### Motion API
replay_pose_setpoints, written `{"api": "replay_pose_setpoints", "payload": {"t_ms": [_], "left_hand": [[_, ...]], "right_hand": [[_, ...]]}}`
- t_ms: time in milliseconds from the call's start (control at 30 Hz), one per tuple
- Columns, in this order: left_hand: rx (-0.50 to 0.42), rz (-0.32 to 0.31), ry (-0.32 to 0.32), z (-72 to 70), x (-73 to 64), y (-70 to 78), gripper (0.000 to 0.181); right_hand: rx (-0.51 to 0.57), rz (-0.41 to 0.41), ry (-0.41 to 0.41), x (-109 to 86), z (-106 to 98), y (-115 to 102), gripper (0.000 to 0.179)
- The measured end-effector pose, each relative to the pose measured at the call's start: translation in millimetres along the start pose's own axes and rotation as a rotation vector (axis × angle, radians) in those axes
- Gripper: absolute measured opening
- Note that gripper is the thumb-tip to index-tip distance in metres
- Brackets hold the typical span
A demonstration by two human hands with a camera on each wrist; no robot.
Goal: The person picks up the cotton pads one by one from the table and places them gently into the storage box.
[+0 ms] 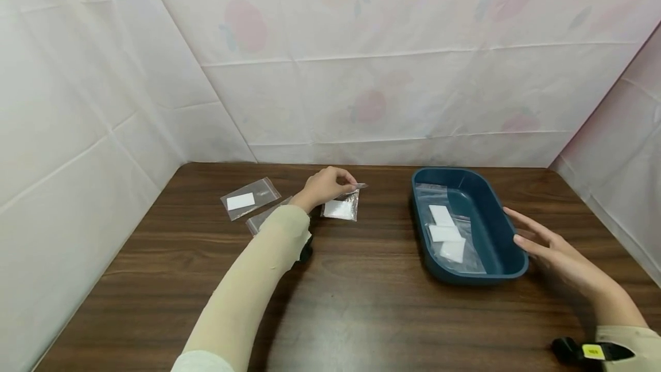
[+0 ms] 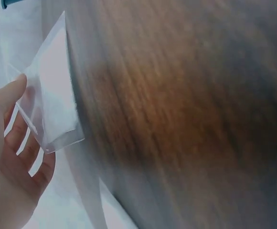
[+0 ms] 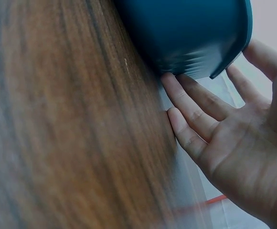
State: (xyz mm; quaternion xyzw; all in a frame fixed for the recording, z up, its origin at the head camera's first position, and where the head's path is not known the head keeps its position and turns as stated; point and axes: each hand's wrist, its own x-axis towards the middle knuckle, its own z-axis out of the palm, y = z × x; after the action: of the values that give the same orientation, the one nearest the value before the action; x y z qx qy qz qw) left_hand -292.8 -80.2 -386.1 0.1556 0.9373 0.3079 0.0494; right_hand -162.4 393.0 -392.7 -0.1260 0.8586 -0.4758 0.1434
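Note:
My left hand [image 1: 326, 186] pinches the top edge of a clear zip bag [image 1: 341, 209] with a white card inside. In the left wrist view, thumb and fingers grip that bag [image 2: 57, 90], which is tilted up from the table. Two more clear bags lie to the left: one bag [image 1: 251, 198] shows a white card, and the other bag [image 1: 263, 220] is partly hidden by my left arm. My right hand [image 1: 555, 251] rests against the right side of a blue basin [image 1: 503, 228], its fingers extended along the wall. Several bags with white cards [image 1: 445, 234] lie inside the basin.
The brown wooden table [image 1: 361, 303] reaches back to a pale curtain [image 1: 361, 102] with pink fruit prints. More pale cloth [image 1: 77, 119] hangs at the left side. A black wrist strap [image 1: 594, 352] is on my right wrist.

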Motion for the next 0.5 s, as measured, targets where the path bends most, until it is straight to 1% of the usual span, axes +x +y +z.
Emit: {"api": "replay_pose_setpoints", "payload": {"t_ms": [133,333,500], "left_hand": [[-0.006,0.028,0.011,-3.3,-1.7,3.8,0.013],[-0.116,0.052,0.045,-11.0,-10.1,13.5,0.015],[-0.139,0.113,0.078,-12.0,-15.7,25.8,0.016]], "right_hand": [[-0.006,0.0,0.004,-0.8,-0.8,1.6,0.059],[-0.01,0.019,0.0,-0.4,-2.0,2.2,0.059],[-0.019,0.027,0.01,-2.8,-3.7,2.1,0.059]]}}
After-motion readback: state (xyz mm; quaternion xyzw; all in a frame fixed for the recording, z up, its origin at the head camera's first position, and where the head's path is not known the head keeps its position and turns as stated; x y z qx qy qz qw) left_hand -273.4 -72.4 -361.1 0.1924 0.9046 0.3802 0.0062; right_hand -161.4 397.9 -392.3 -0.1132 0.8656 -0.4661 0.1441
